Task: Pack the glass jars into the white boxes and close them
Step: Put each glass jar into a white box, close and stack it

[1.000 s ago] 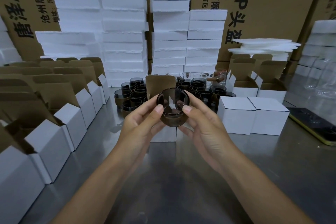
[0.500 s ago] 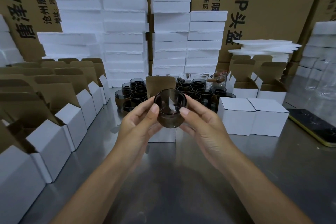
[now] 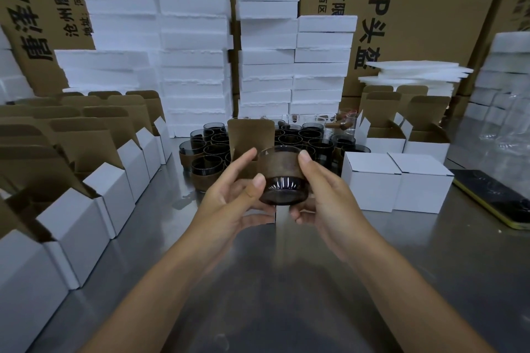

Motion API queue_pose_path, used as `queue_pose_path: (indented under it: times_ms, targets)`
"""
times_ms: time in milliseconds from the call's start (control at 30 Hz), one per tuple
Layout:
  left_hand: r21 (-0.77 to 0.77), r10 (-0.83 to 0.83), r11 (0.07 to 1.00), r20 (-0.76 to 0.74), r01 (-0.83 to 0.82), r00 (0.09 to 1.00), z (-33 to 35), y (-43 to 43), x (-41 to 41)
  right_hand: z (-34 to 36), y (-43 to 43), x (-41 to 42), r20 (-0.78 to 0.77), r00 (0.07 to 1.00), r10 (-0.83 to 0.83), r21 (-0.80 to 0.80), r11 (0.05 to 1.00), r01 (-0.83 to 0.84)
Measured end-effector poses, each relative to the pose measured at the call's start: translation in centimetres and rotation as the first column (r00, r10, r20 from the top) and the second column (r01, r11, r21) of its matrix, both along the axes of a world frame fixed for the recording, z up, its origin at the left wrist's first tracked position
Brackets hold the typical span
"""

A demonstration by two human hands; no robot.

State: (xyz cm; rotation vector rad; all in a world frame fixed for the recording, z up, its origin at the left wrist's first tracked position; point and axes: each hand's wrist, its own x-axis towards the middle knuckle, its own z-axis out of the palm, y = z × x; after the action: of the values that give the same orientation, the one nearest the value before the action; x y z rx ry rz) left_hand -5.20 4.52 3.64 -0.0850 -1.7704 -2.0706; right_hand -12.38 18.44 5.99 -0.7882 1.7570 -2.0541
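Jar (image 3: 282,180) sits pinched between my left hand (image 3: 232,200) and right hand (image 3: 324,198), over the open box (image 3: 246,135); smooth glass could slip from so light a grip and crack on the worktop (image 3: 286,289).

Glossy smoked-glass jar (image 3: 282,180), matt white cardboard boxes (image 3: 395,180), brushed reflective metal table (image 3: 286,281), rough foam blocks (image 3: 195,60)

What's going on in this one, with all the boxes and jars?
A person is packing dark jars at a metal table. The left hand and right hand together hold one glass jar, tipped so its base faces the camera, at an open white box in front of them; it is not yet inside. More jars wait behind, two closed boxes sit to the right, and a row of open boxes lines the left.
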Motion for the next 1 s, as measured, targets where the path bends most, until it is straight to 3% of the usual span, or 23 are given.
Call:
queue_pose_path:
  times_ms: [300, 800, 1000]
  targets:
    - [0.036, 0.041, 0.998, 0.017, -0.042, 0.999, 0.00, -0.07, -0.26, 0.01, -0.05, 0.27, 0.064, 0.992, 0.110, 0.017, 0.994, -0.112]
    - [0.072, 0.074, 0.994, 0.030, -0.076, 0.997, 0.36, 0.16, -0.26, -0.18, -0.33, 0.31, 0.133, 0.988, 0.076, 0.032, 0.996, -0.081]
    - [0.084, 0.110, 0.991, -0.039, -0.107, 0.993, 0.47, 0.05, -0.01, -0.01, -0.02, 0.22, 0.054, 0.997, 0.048, -0.036, 0.998, -0.046]
